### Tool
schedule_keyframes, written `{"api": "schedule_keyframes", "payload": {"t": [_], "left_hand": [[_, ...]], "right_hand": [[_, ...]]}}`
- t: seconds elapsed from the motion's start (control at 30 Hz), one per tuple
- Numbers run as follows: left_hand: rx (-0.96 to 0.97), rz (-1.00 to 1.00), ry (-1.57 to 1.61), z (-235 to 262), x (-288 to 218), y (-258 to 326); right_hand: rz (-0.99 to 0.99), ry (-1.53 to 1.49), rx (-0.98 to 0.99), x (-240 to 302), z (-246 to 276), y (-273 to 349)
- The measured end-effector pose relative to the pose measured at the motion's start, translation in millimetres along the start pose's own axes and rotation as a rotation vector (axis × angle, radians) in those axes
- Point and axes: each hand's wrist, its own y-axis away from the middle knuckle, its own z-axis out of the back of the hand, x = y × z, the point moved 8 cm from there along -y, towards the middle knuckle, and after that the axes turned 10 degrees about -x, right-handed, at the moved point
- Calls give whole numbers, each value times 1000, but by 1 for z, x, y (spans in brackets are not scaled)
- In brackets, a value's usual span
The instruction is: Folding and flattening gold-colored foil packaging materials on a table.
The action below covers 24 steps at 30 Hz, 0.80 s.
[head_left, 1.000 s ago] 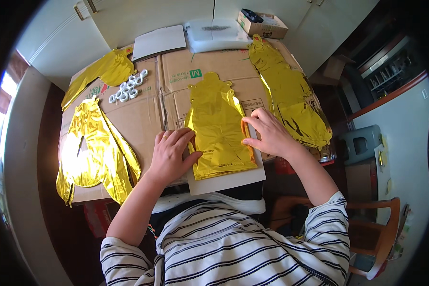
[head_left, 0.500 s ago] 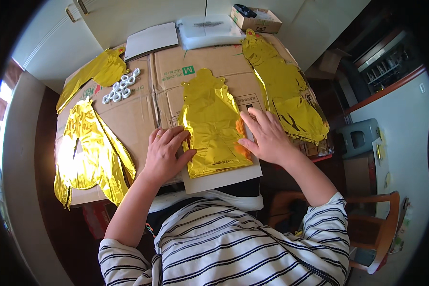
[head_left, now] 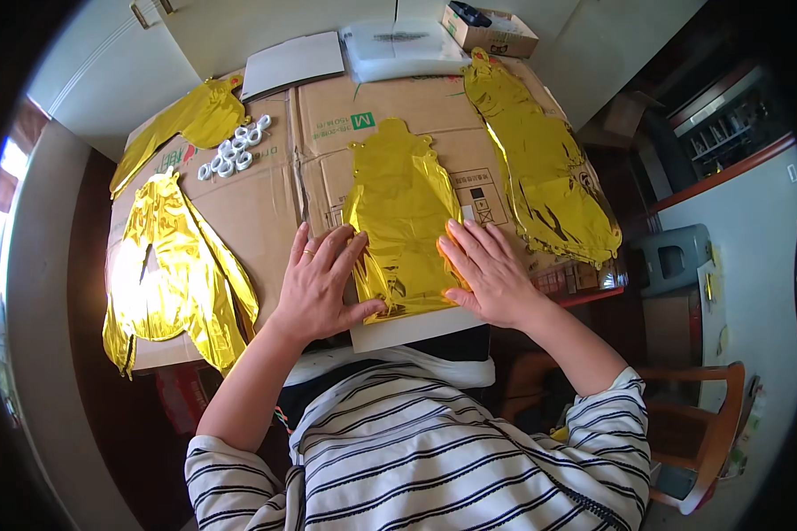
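Nearest, a person in a striped top (head_left: 416,442) sits or stands against the work surface. A pale board (head_left: 421,328) projects beneath the near end of the central gold foil piece (head_left: 400,203). The left hand (head_left: 321,288) rests palm down, fingers spread, on the foil's left edge; the right hand (head_left: 494,279) lies likewise on its right edge. Neither is closed around anything (an orange tint, possibly reflection, shows beside the right fingers). Left of the hands lies a second foil piece (head_left: 173,310); farther right, a third (head_left: 540,159). Beyond: white rings (head_left: 227,167) grouped on flattened cardboard (head_left: 266,221), a clear plastic pack (head_left: 407,57) and an open carton (head_left: 502,42).
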Motion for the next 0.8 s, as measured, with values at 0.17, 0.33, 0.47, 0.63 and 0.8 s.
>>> {"api": "schedule_keyframes", "payload": {"t": [0.17,0.33,0.47,0.63,0.8], "left_hand": [[-7,-5,-11,0,-2,2],[30,-8,-45,-1,-4,1],[52,0,-11,1,-5,-4],[102,45,-1,7,-9,-13],[152,75,0,6,-8,-17]], "right_hand": [[-20,6,-8,-2,-1,4],[-35,3,-61,-3,7,6],[-183,-95,-365,-1,48,19],[-778,-178,-490,-8,58,72],[-1025,-145,-361,2,36,73]]}}
